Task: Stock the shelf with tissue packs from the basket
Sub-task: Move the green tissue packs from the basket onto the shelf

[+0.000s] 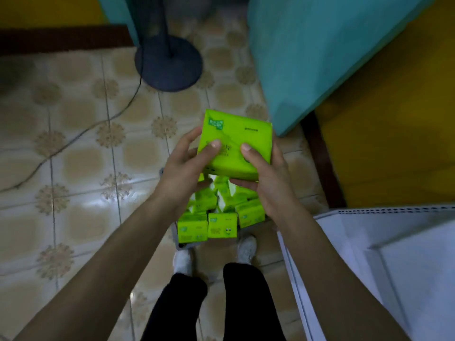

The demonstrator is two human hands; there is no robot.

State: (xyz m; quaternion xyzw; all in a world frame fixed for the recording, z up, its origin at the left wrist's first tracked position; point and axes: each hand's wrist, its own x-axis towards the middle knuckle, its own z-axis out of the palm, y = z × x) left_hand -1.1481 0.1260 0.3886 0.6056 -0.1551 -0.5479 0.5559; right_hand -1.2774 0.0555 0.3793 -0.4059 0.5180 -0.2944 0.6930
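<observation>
Forearms (pixel 115 257) out; my left hand (pixel 182 173) and right hand (pixel 267 185) gripped a tissue pack (pixel 236 136) by its edges, thumbs on top. Seemed light, squashy, slippery wrap.

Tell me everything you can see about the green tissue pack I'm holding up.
The tissue pack is a bright lime-green, squarish bundle in glossy plastic wrap, with a small teal logo at its upper left corner and dark print too blurred to read. It is held tilted above the basket of similar packs. The left hand and right hand grip it, thumbs on its top face, fingers beneath.
</observation>
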